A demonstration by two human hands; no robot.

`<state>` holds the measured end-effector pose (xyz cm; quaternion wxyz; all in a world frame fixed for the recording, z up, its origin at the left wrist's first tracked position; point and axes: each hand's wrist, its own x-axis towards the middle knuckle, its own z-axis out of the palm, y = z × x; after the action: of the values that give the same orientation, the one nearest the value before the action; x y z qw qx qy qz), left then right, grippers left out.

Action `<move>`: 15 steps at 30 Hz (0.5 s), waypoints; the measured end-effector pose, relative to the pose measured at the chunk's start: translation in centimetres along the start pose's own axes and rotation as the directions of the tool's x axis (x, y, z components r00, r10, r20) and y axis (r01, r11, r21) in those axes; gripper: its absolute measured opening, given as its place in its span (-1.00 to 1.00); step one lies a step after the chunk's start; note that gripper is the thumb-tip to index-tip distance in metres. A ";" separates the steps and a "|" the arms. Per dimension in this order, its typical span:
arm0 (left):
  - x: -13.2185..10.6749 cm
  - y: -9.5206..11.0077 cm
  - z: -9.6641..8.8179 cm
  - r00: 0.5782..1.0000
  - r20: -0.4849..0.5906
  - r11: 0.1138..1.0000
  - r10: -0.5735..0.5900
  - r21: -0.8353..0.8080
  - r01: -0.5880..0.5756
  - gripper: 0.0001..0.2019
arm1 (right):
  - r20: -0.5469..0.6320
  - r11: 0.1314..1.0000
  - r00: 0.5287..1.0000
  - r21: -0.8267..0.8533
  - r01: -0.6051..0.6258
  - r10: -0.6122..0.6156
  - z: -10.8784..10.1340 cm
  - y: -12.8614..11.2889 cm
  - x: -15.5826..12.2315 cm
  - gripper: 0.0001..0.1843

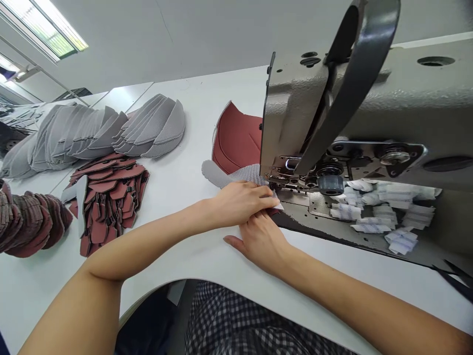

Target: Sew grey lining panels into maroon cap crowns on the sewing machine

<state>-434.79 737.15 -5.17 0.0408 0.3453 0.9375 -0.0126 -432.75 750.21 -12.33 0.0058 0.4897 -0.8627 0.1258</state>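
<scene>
My left hand point(246, 201) lies flat over a grey mesh fabric piece point(216, 172), its fingers stretched toward the sewing machine's needle area. Beneath its fingers reaches my right hand point(264, 241), flat near the machine bed with its thumb apart; its fingertips are partly hidden. The grey piece runs beside a curved dark red panel point(238, 140), whose right side disappears behind the head of the sewing machine point(288, 113). A pale corner of material shows just past my left fingertips, close to the presser foot. How the layers join there is hidden.
Grey fabric pieces point(158, 125) lie fanned out at the back left. Nearer are red cut pieces point(111, 197) and a row of rounded red pieces point(40, 222). Folded white labels point(384, 212) are scattered on the machine bed; dark scissors point(454, 281) lie at far right.
</scene>
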 end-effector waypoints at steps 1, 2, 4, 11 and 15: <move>-0.3 0.1 0.2 0.999 -0.026 0.999 0.036 -0.032 -0.036 -0.71 | 0.007 1.000 1.000 0.022 0.017 -0.017 0.0 0.0 -0.1 -0.27; -0.6 0.0 0.5 0.996 -0.061 0.996 0.067 -0.056 -0.070 -0.72 | 0.015 0.999 0.999 0.041 0.033 -0.034 0.0 -0.1 -0.1 -0.28; -1.1 -0.2 1.3 0.986 -0.135 0.991 0.099 -0.080 -0.110 -0.75 | 0.028 0.998 0.999 0.051 0.043 -0.045 -0.1 -0.1 -0.1 -0.29; -1.1 -1.4 2.6 0.962 -0.222 0.977 0.158 -0.104 -0.184 -0.74 | -0.002 0.998 0.999 0.041 0.041 -0.041 0.6 -0.3 0.8 -0.25; -0.9 -1.3 2.1 0.975 -0.149 0.977 0.166 -0.111 -0.183 -0.74 | -0.086 0.991 0.991 0.080 0.110 -0.103 0.4 0.1 0.2 -0.36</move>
<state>-434.84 735.47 -7.16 -0.0025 0.4234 0.9030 0.0733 -432.88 749.95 -12.70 0.0269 0.5292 -0.8284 0.1815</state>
